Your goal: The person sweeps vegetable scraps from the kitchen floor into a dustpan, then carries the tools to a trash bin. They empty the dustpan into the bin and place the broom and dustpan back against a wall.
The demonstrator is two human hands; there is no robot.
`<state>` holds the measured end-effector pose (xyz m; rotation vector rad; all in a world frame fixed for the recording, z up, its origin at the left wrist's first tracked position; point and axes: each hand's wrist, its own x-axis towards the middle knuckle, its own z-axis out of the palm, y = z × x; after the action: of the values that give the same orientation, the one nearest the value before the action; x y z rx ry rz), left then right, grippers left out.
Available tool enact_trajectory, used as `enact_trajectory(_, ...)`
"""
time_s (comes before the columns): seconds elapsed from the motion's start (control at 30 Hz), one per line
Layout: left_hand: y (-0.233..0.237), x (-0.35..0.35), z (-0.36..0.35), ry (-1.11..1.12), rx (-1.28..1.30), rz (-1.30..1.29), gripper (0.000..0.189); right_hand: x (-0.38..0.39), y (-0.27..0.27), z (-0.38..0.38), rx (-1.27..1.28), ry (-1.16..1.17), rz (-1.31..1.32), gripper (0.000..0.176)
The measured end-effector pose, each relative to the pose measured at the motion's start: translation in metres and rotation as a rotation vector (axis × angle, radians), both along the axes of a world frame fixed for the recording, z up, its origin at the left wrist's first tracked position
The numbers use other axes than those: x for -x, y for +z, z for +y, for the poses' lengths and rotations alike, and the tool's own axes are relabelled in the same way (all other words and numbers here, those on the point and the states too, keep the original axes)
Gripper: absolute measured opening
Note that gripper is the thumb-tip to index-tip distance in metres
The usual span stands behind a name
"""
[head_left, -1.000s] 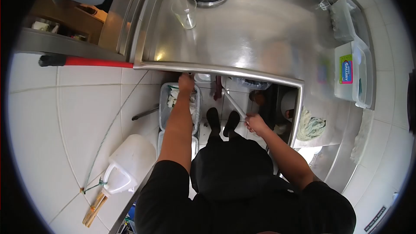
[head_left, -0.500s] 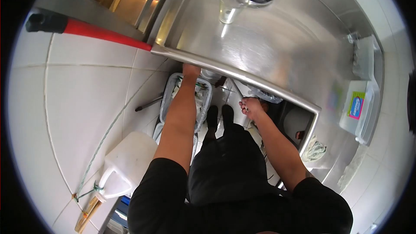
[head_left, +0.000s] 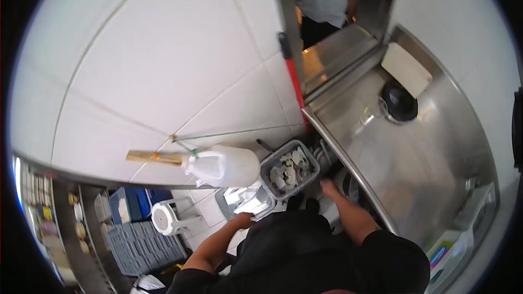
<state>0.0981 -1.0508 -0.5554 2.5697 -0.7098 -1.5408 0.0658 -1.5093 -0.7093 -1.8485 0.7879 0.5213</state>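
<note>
My left hand (head_left: 243,220) is low beside my black apron (head_left: 294,245), close to the near edge of a grey bin (head_left: 222,202) holding white papers. Its fingers are too small and smeared to show their pose. At the front of the steel counter hangs my right hand (head_left: 329,188), just right of a second grey bin (head_left: 311,181) filled with crumpled waste. Blur hides how its fingers are set, and I cannot tell whether it holds anything.
A white plastic jug (head_left: 239,167) hangs on a green cord along the tiled wall. On the steel counter (head_left: 397,169) are a clear cup (head_left: 366,117) and a black round item (head_left: 400,102). Left, a white stool (head_left: 163,218) stands by a grey crate (head_left: 144,247). A person (head_left: 326,0) shows through the opening.
My view has swung left, bringing the shelves and stool into sight. My left hand has come out from under the counter edge, back toward my body. The right hand remains by the counter front.
</note>
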Motion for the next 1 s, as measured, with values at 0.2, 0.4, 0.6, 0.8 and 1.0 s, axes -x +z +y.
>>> enact_trajectory(0.2, 0.02, 0.057, 0.095, 1.06, 0.054, -0.527, 0.041, 0.124, -0.055, -0.046, -0.058, 0.598, 0.379, 0.036)
enact_trajectory(0.4, -0.099, 0.181, 0.084, 1.084, -0.037, 0.01, 0.034, 0.063, 0.036, -0.028, -0.004, 0.991, 0.362, 0.034)
enact_trajectory(0.6, -0.056, 0.196, 0.14, 1.291, 0.137, -0.341, 0.041, -0.009, 0.079, 0.095, 0.064, 1.188, 0.35, 0.034)
enact_trajectory(0.8, -0.075, 0.269, 0.242, 1.525, 0.166, -0.241, 0.04, -0.026, 0.114, 0.262, 0.094, 1.466, 0.282, 0.033)
enact_trajectory(1.0, -0.074, 0.392, 0.354, 1.755, 0.126, -0.295, 0.042, -0.022, 0.128, 0.434, -0.013, 1.79, 0.117, 0.033)
